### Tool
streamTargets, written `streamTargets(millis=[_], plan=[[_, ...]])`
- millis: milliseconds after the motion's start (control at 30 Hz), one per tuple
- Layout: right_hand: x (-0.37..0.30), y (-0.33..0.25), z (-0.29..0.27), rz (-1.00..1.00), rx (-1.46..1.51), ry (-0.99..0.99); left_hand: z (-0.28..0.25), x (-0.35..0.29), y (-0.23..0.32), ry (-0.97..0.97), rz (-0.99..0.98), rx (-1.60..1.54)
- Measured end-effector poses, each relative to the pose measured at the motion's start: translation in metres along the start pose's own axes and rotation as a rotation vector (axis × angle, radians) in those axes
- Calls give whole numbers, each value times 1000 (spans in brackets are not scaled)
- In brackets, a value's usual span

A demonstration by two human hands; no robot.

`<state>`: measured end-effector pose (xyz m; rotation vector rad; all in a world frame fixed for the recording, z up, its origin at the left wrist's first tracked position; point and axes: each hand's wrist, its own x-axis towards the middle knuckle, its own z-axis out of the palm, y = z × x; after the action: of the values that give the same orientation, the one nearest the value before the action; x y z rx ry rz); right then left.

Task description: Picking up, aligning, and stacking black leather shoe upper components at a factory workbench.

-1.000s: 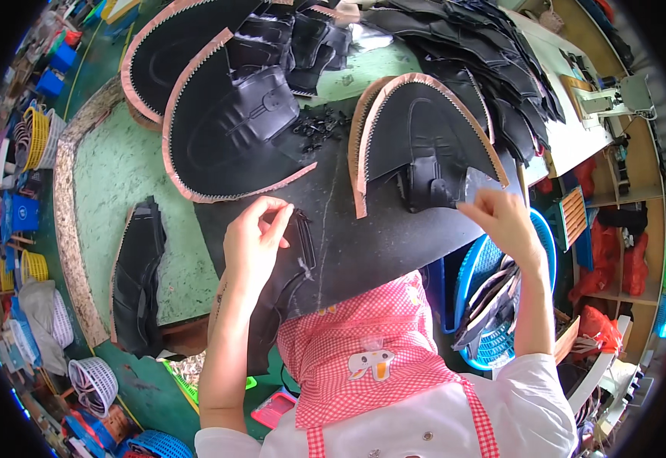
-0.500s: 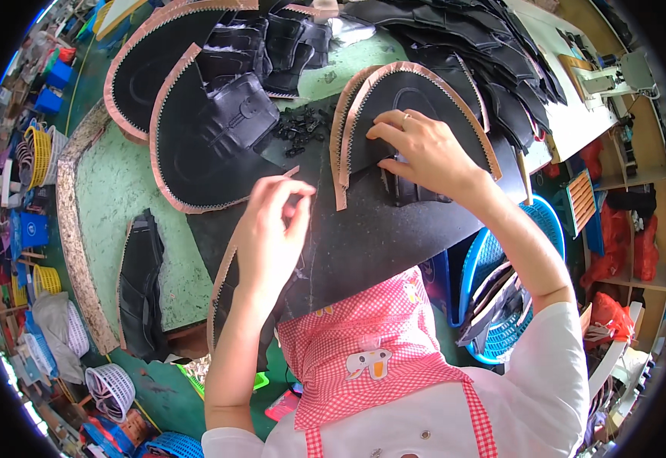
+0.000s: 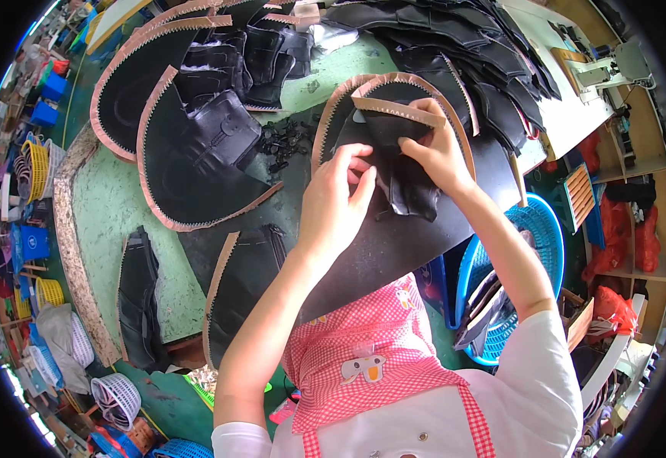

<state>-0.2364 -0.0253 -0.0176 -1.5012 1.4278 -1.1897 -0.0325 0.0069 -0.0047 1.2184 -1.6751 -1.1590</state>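
My right hand [image 3: 441, 156] grips a black leather boot upper [image 3: 390, 131] with a tan zigzag-cut edging strip. Its edged top is folded over toward me, with the thumb on the near side. Lower black flaps [image 3: 409, 195] of the piece hang over the work surface. Beside its left edge is my left hand [image 3: 334, 200], its fingers bent inward and closed; what they hold, if anything, is hidden. Underneath lies another curved upper [image 3: 325, 130] with the same edging. Left of my hands, a heap of small black buckle-like parts [image 3: 286, 141] sits next to a flat, spread upper [image 3: 172, 168].
Black leather pieces [image 3: 463, 69] are piled at the far right, with more at the far left. Two narrow pieces lie near left on the green table [image 3: 104, 198]. A blue basket [image 3: 551, 237] stands right of the dark work board [image 3: 371, 259]. Farther right is a sewing machine [image 3: 615, 69].
My right hand has lifted and folded over the upper's edged top. My left hand has moved right and away from me, up to that piece. The view has shifted slightly.
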Motion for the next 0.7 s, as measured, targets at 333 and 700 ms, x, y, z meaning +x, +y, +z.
streamTargets(millis=[333,700], plan=[[-29,-23,-3,13,392,-53,6,18,-4,-112,-100,-12],[-43,-32,10,-107,157,29,4,11,9,-88,-232,16]])
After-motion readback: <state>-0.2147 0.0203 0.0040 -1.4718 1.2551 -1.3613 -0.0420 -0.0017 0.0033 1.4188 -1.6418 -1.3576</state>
